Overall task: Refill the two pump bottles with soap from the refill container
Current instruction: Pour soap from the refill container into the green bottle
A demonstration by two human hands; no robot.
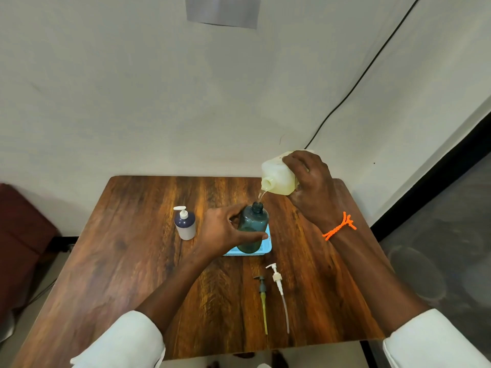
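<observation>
- I am in the pouring step: a thin pale stream of soap [261, 194] runs from the spout of the refill container [277, 177] toward the open neck of the teal bottle [252, 227], which stands upright in a shallow light-blue tray [267, 249] near the middle of the table [132, 261].
- My right hand [310, 184] wraps round the container's body and holds it tilted, spout down and to the left, just above the bottle's mouth.
- My left hand [225, 231] grips the teal bottle's side, thumb along the front, steadying it.
- Judging by the dark translucent plastic, I cannot tell the fill level — so the next move calls for a steady tilt, the stream kept centred on that narrow neck, and righting the container before it overflows.
- The container is squarish, milky, semi-clear plastic with yellowish liquid inside; I expect it to be slippery if soap runs down it.
- Two pump heads lie loose on the table nearer me: a dark pump [263, 301] with a yellowish tube and a white pump [279, 290] with a clear tube, side by side, not touching.
- The second bottle [185, 224], dark above and white below, stands to the left with a pump on — I'd judge its refill is either done or yet to come.
- The table is glossy wood grain.
</observation>
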